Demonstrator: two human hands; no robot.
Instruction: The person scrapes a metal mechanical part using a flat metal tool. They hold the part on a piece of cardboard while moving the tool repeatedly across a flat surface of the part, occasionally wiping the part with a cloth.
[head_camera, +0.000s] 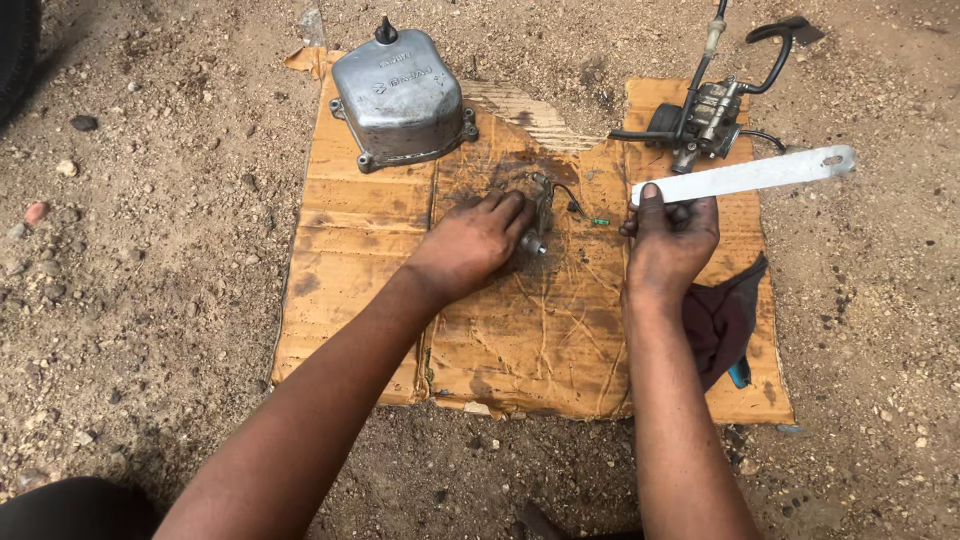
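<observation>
Kneeling over a sheet of oil-stained cardboard (350, 260) laid on stony dirt ground (150, 250). Left hand (475, 245) pressing down near the middle of the cardboard, fingers curled together over a small metal engine part (537, 225) – gripping it from above, only its right side and a short stub showing past the fingertips. Thin black wires (570, 195) trailing from that part toward the cardboard's right half, ending beside a tiny green connector (600, 221). Right hand (672, 240) hovering just to the right of the part, fingers wrapped shut around one end of a long flat white metal strip (745, 176), thumb lying along its top. Strip slanting up and away to the right, its far end – pierced by a small hole – reaching out past the cardboard's right edge.

Sitting at the cardboard's far left corner: a grey cast-metal engine cover (400, 98), domed side up, with a black cap on top. Resting at the far right corner, partly on the dirt: a carburettor (705, 118) with black hoses (775, 50) looping off it. Lying along the right edge, just under the right forearm: a dark maroon rag (725, 320), with something blue (739, 373) peeking from beneath it – too hidden to identify. Showing at the upper left corner of the view: a sliver of black tyre (15, 50).
</observation>
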